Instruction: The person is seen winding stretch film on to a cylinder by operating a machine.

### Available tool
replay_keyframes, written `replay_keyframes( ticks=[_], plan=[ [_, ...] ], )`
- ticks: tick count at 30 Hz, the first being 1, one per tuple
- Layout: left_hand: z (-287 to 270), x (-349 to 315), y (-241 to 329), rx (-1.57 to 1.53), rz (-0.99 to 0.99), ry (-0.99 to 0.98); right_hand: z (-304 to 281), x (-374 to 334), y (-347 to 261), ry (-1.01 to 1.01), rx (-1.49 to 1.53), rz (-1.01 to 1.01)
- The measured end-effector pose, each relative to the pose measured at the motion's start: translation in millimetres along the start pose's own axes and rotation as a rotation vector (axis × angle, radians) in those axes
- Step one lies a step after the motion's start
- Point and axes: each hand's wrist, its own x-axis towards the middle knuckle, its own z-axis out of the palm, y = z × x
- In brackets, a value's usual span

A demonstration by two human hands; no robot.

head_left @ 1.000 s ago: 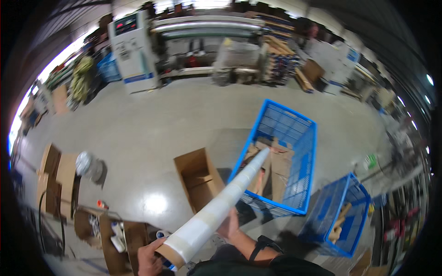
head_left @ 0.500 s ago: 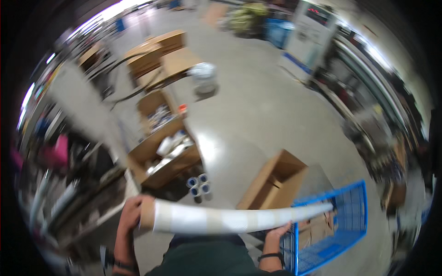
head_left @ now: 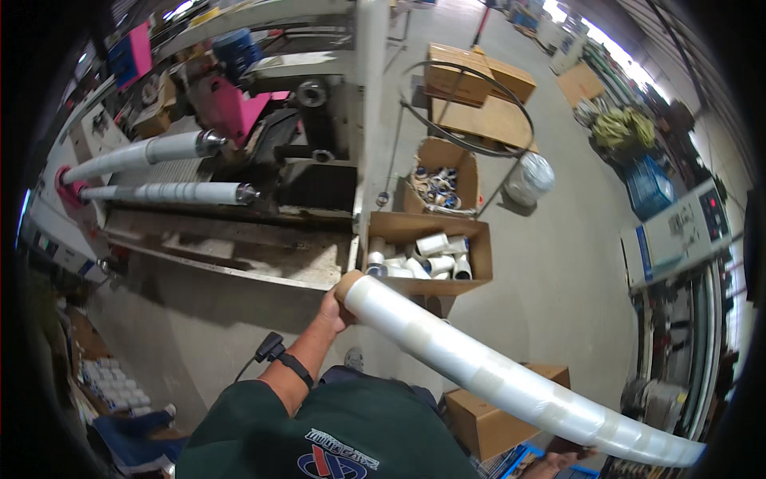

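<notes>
A long roll of white film (head_left: 479, 371) lies slantwise across my front, its upper left end high and its other end low at the right. My left hand (head_left: 335, 311) is closed around the brown cardboard core (head_left: 348, 286) at the upper left end. Under the roll's lower right part, my right hand (head_left: 558, 459) holds it from beneath; its fingers are partly hidden. Just beyond the left hand stands a cardboard box (head_left: 431, 287) of short white rolls (head_left: 431, 244).
At left, a machine carries two white-wrapped shafts (head_left: 159, 192) above a metal trough (head_left: 239, 267). A brown carton (head_left: 487, 415) and a blue basket (head_left: 523, 459) sit below the roll. A white upright (head_left: 369, 104) rises by the boxes. Someone in blue trousers (head_left: 132, 439) is at lower left.
My view has turned left, bringing the machine into sight. The roll has swung from nearly level to slanting down rightward. Both hands still hold it.
</notes>
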Motion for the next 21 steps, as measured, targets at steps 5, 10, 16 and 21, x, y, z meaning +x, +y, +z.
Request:
replay_keyframes(
  ticks=[5,10,16,21],
  plan=[
    [2.9,30.0,35.8,-0.194,0.147,0.175,64.9,84.8,7.8,0.019,0.02,-0.071],
    [-5.7,84.0,89.5,-0.321,0.482,0.294,71.2,186.2,64.8,0.132,-0.005,-0.036],
    [-25.3,138.0,178.2,-0.215,0.686,0.386,65.8,292.9,192.9,0.232,-0.007,0.125],
    [-50.4,166.1,241.0,-0.22,0.81,0.702,83.6,311.3,316.0,0.29,-0.031,0.203]
  ],
)
